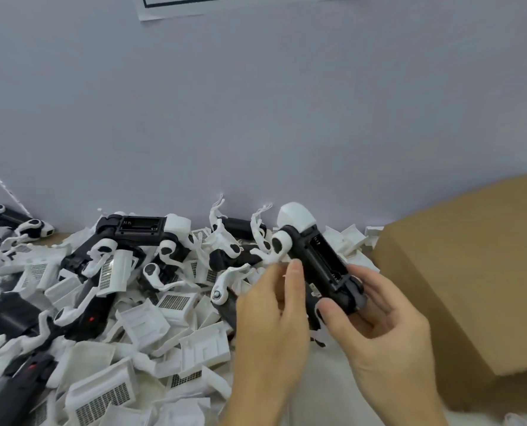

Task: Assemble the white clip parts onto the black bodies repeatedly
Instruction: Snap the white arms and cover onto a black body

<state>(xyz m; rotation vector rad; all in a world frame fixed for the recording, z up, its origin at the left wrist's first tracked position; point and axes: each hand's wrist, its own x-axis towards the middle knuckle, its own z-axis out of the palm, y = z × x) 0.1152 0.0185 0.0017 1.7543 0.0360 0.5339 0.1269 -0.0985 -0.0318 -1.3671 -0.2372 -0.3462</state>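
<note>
My right hand (376, 312) grips the black body (320, 265) right of centre, tilted up so its clip (279, 244) faces my left hand (274, 302), whose fingertips pinch it to seat it.

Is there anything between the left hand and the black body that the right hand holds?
Nothing visible. The left hand has its fingers right beside the black body gripped by the right hand.

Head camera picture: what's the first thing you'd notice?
Two hands in the lower middle: the right hand grips a black body with a white cap, while the left hand fingers a white clip part at its side. Left of them sprawls a pile of parts; a cardboard box sits right.
</note>
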